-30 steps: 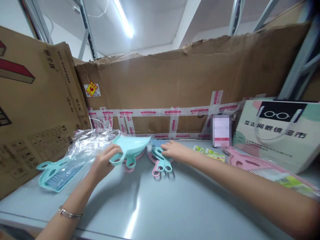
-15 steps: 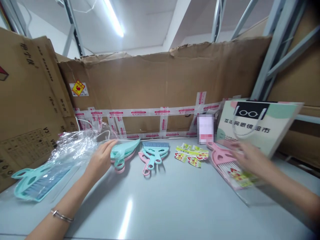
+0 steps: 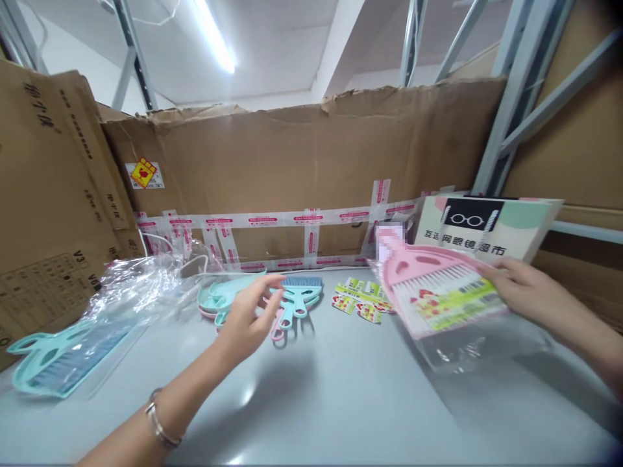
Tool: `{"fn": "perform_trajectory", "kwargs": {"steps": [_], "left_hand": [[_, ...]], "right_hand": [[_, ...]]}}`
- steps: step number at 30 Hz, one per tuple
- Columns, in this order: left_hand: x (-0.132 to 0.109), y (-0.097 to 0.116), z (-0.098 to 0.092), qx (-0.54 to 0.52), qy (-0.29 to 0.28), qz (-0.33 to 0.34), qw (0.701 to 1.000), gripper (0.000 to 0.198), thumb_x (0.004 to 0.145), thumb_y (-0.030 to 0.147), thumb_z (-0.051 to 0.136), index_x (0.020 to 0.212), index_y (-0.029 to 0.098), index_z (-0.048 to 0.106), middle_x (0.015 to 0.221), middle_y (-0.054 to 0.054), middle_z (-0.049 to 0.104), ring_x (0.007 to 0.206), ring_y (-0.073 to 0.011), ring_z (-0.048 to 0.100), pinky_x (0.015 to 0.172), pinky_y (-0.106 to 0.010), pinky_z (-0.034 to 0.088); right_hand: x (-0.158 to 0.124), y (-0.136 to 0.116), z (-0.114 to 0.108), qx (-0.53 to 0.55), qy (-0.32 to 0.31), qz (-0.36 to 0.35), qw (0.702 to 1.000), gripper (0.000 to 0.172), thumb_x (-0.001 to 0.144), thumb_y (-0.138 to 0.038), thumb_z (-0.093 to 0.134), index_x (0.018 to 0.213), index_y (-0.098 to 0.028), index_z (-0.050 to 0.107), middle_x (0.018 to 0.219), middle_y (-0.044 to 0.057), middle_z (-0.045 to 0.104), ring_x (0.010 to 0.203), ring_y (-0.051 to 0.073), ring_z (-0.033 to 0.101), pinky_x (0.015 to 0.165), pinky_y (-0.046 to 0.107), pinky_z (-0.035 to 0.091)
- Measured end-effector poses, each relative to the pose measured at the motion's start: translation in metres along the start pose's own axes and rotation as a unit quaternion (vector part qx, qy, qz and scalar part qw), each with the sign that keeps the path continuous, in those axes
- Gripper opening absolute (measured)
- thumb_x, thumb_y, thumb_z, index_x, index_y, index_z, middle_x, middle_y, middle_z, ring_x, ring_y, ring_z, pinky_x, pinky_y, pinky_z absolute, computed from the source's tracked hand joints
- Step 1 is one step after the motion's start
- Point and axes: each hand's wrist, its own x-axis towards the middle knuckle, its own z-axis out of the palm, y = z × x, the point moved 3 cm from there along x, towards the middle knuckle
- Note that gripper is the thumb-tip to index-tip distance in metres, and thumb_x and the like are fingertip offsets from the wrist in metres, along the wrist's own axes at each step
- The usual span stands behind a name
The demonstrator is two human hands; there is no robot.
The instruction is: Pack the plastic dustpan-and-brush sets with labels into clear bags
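My right hand grips a pink dustpan-and-brush set sealed in a clear bag with a green label, and holds it tilted above the grey table. My left hand hovers open over the table with its fingers spread, holding nothing. Just behind it lie a stack of teal and pink dustpans and a few small brushes with teal and pink handles.
A bagged teal dustpan set lies at the left under crumpled clear plastic. Printed paper labels sit mid-table. A paper bag with a glasses logo leans at the right. Cardboard walls close the back and left.
My right hand left the brushes, reached right and lifted the pink bagged set off the table. My left hand let go of the teal dustpan and opened.
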Motion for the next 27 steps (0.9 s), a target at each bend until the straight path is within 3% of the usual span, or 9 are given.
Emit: {"fn": "perform_trajectory", "kwargs": {"steps": [1, 3, 6, 10, 12, 15, 19, 22, 27], "left_hand": [[0.004, 0.002, 0.015, -0.081, -0.055, -0.088, 0.991, 0.033, 0.083, 0.037, 0.047, 0.112, 0.020, 0.049, 0.096, -0.007, 0.060, 0.062, -0.0126, 0.060, 0.051, -0.025, 0.048], [0.013, 0.005, 0.041, -0.228, -0.128, -0.224, 0.939, 0.047, 0.080, 0.048, 0.049, 0.119, 0.021, 0.042, 0.090, -0.006, 0.060, 0.052, -0.0106, 0.057, 0.043, -0.023, 0.045], [0.024, -0.004, 0.054, -0.329, -0.095, -0.306, 0.888, 0.041, 0.074, 0.049, 0.055, 0.101, 0.018, 0.050, 0.055, 0.006, 0.048, 0.033, -0.0037, 0.037, 0.031, -0.016, 0.025], [0.023, -0.033, 0.033, -0.334, 0.049, -0.309, 0.889, 0.034, 0.069, 0.042, 0.062, 0.092, 0.020, 0.049, 0.045, 0.011, 0.040, 0.030, -0.0015, 0.028, 0.030, -0.013, 0.014], [0.017, -0.044, 0.022, -0.323, 0.094, -0.309, 0.890, 0.034, 0.069, 0.044, 0.061, 0.092, 0.022, 0.047, 0.045, 0.011, 0.040, 0.030, -0.0016, 0.028, 0.031, -0.012, 0.015], [0.009, -0.052, 0.018, -0.317, 0.143, -0.312, 0.884, 0.034, 0.069, 0.046, 0.061, 0.085, 0.023, 0.042, 0.045, 0.012, 0.041, 0.029, -0.0017, 0.028, 0.030, -0.012, 0.015], [0.009, -0.051, 0.027, -0.311, 0.138, -0.273, 0.900, 0.039, 0.070, 0.052, 0.059, 0.067, 0.021, 0.036, 0.042, 0.011, 0.038, 0.028, -0.0025, 0.029, 0.028, -0.013, 0.017], [0.015, -0.050, 0.022, -0.273, 0.081, -0.235, 0.930, 0.043, 0.070, 0.056, 0.057, 0.058, 0.018, 0.039, 0.038, 0.008, 0.040, 0.028, -0.0039, 0.035, 0.029, -0.015, 0.025], [0.028, -0.047, -0.017, -0.189, 0.113, -0.202, 0.954, 0.042, 0.069, 0.050, 0.062, 0.050, 0.014, 0.053, 0.036, 0.002, 0.048, 0.030, -0.0048, 0.040, 0.033, -0.016, 0.030]], "right_hand": [[-0.005, -0.024, 0.009, 0.052, -0.051, -0.007, 0.997, 0.021, 0.082, -0.037, 0.044, 0.071, -0.021, 0.051, 0.070, 0.010, 0.065, 0.060, 0.017, 0.059, 0.055, 0.029, 0.041], [-0.016, -0.071, 0.034, 0.097, -0.128, -0.040, 0.986, 0.023, 0.083, -0.041, 0.042, 0.076, -0.021, 0.052, 0.072, 0.006, 0.064, 0.062, 0.017, 0.058, 0.054, 0.029, 0.041], [-0.028, -0.122, 0.073, 0.150, -0.179, -0.101, 0.967, 0.024, 0.081, -0.043, 0.043, 0.078, -0.020, 0.052, 0.071, 0.002, 0.061, 0.062, 0.016, 0.056, 0.054, 0.028, 0.041], [-0.043, -0.143, 0.082, 0.235, 0.001, -0.228, 0.945, 0.027, 0.076, -0.041, 0.053, 0.091, -0.019, 0.051, 0.087, 0.005, 0.057, 0.078, 0.017, 0.054, 0.071, 0.033, 0.044], [-0.056, -0.144, 0.082, 0.244, 0.015, -0.265, 0.933, 0.022, 0.077, -0.040, 0.053, 0.085, -0.020, 0.054, 0.086, 0.005, 0.057, 0.080, 0.018, 0.053, 0.074, 0.033, 0.043], [-0.073, -0.144, 0.102, 0.305, -0.165, -0.176, 0.921, 0.022, 0.076, -0.042, 0.056, 0.077, -0.020, 0.057, 0.078, 0.003, 0.061, 0.072, 0.016, 0.057, 0.068, 0.031, 0.045], [-0.084, -0.142, 0.140, 0.482, -0.327, 0.016, 0.813, 0.030, 0.065, -0.040, 0.069, 0.082, -0.017, 0.059, 0.082, 0.005, 0.066, 0.075, 0.016, 0.062, 0.071, 0.029, 0.048], [-0.082, -0.135, 0.152, 0.525, -0.353, 0.084, 0.770, 0.030, 0.062, -0.036, 0.073, 0.082, -0.016, 0.063, 0.082, 0.004, 0.068, 0.071, 0.013, 0.062, 0.062, 0.023, 0.048], [-0.075, -0.121, 0.143, 0.510, -0.347, 0.141, 0.775, 0.024, 0.059, -0.032, 0.077, 0.070, -0.015, 0.065, 0.067, 0.004, 0.067, 0.058, 0.009, 0.059, 0.055, 0.019, 0.047]]}}
